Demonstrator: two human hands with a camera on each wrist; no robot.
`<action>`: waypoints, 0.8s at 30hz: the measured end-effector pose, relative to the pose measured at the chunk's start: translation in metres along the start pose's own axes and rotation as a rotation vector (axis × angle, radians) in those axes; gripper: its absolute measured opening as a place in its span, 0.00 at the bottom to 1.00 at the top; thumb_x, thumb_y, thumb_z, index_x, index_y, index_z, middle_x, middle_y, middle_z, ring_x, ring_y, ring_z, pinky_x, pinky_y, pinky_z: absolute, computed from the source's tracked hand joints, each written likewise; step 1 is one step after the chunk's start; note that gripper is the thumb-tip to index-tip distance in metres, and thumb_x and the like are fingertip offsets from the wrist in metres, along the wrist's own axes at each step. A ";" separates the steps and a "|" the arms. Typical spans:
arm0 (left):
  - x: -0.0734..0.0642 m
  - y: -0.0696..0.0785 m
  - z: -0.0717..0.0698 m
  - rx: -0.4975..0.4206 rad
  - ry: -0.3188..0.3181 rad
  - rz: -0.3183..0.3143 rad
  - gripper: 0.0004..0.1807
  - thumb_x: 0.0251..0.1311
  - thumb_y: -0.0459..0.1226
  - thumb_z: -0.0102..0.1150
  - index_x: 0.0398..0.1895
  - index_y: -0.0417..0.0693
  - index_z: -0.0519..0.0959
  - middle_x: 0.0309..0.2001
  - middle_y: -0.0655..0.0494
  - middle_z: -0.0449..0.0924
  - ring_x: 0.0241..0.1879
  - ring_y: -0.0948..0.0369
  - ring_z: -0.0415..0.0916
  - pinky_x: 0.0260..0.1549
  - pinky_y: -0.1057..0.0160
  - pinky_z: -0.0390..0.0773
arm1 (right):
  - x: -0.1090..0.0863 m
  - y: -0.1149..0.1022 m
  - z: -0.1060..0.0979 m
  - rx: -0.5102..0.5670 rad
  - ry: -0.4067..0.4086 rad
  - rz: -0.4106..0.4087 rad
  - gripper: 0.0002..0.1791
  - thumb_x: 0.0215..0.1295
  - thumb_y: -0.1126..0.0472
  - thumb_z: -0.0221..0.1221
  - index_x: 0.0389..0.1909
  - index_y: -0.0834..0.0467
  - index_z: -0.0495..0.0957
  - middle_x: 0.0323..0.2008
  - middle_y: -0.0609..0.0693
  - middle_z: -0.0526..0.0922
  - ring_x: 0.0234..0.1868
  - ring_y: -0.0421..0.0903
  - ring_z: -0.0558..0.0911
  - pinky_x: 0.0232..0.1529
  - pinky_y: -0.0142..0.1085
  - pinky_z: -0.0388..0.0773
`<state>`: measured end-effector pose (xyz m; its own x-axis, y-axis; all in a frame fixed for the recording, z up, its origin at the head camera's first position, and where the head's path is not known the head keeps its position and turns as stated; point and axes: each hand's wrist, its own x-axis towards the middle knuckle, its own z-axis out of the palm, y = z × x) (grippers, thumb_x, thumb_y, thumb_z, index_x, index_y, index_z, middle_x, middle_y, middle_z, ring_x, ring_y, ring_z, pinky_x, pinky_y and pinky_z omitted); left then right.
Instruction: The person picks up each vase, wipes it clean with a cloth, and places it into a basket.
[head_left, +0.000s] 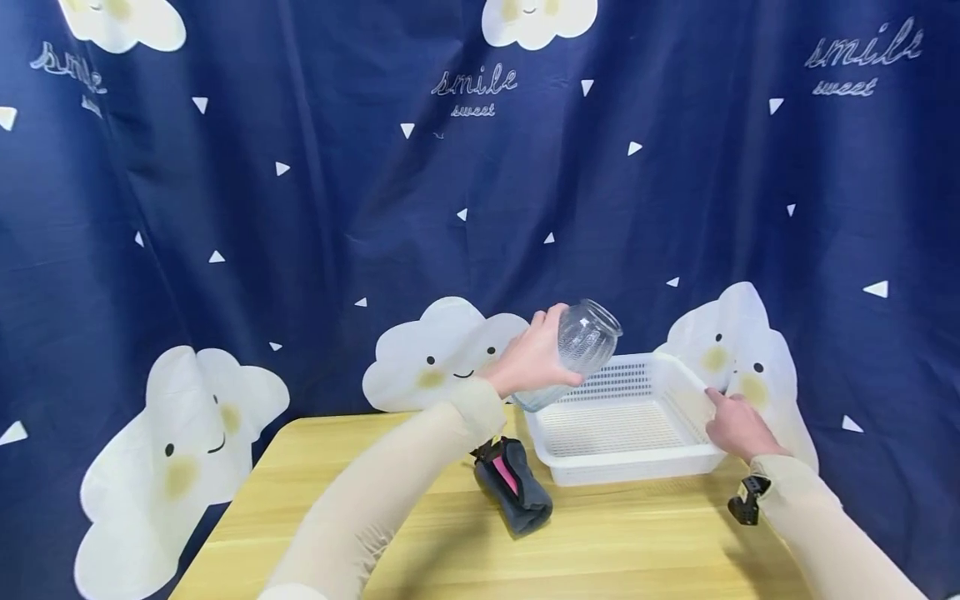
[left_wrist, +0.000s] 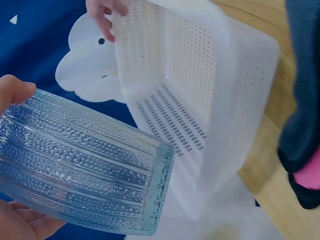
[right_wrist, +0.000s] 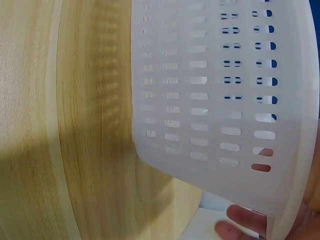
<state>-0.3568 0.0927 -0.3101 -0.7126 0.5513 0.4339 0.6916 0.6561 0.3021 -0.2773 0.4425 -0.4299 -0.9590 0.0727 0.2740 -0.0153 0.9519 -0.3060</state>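
My left hand (head_left: 536, 357) grips a clear ribbed glass jar (head_left: 588, 333), holding it tilted on its side above the left end of a white plastic basket (head_left: 637, 458). The jar's open mouth points up and to the right. In the left wrist view the jar's thick base (left_wrist: 159, 192) faces the basket, with thumb and fingers on opposite sides of the glass. My right hand (head_left: 738, 425) holds the basket's right rim. From the right wrist, fingertips (right_wrist: 245, 217) show curled under that rim, beside the slotted wall (right_wrist: 210, 100); the rest of the hand is mostly hidden.
A dark grey fabric bundle with a pink strip (head_left: 517, 492) lies on the wooden table (head_left: 622, 542), left of the basket and close to my left forearm. Behind the table hangs a dark blue curtain (head_left: 337, 208) printed with white clouds.
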 end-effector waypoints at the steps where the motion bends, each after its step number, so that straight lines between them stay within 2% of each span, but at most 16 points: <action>1: 0.004 0.004 0.003 0.006 -0.011 0.005 0.64 0.35 0.58 0.78 0.76 0.58 0.52 0.58 0.52 0.68 0.43 0.56 0.76 0.42 0.56 0.80 | -0.001 0.000 0.000 0.001 -0.001 0.006 0.36 0.54 0.70 0.52 0.66 0.79 0.62 0.52 0.84 0.71 0.54 0.77 0.71 0.54 0.67 0.70; 6: 0.023 0.022 0.020 0.059 -0.065 0.025 0.64 0.35 0.60 0.78 0.76 0.59 0.51 0.58 0.50 0.70 0.41 0.54 0.78 0.40 0.56 0.80 | -0.002 0.001 -0.003 0.018 0.004 0.035 0.37 0.55 0.68 0.54 0.68 0.77 0.61 0.52 0.84 0.70 0.53 0.76 0.71 0.52 0.67 0.71; 13: 0.040 0.042 0.049 0.140 -0.194 0.032 0.63 0.38 0.61 0.78 0.77 0.58 0.52 0.62 0.48 0.69 0.45 0.53 0.78 0.46 0.56 0.80 | -0.004 0.006 0.002 0.034 0.018 0.037 0.38 0.54 0.68 0.56 0.67 0.77 0.62 0.51 0.84 0.71 0.52 0.76 0.73 0.51 0.66 0.72; 20: 0.051 0.053 0.077 0.230 -0.274 0.017 0.62 0.37 0.59 0.79 0.76 0.56 0.54 0.63 0.44 0.69 0.47 0.51 0.80 0.46 0.56 0.80 | -0.001 0.008 0.008 0.036 0.042 0.029 0.38 0.53 0.66 0.59 0.66 0.77 0.64 0.48 0.83 0.74 0.50 0.74 0.75 0.49 0.64 0.74; 24: 0.054 0.052 0.092 0.261 -0.340 -0.005 0.61 0.38 0.58 0.79 0.75 0.55 0.55 0.63 0.43 0.68 0.49 0.51 0.79 0.46 0.56 0.80 | 0.002 0.006 0.010 0.048 0.042 0.036 0.38 0.52 0.66 0.60 0.66 0.77 0.64 0.49 0.82 0.75 0.51 0.74 0.75 0.50 0.63 0.74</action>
<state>-0.3704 0.2044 -0.3493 -0.7447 0.6573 0.1155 0.6657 0.7439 0.0592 -0.2825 0.4451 -0.4402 -0.9466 0.1198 0.2994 0.0043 0.9331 -0.3597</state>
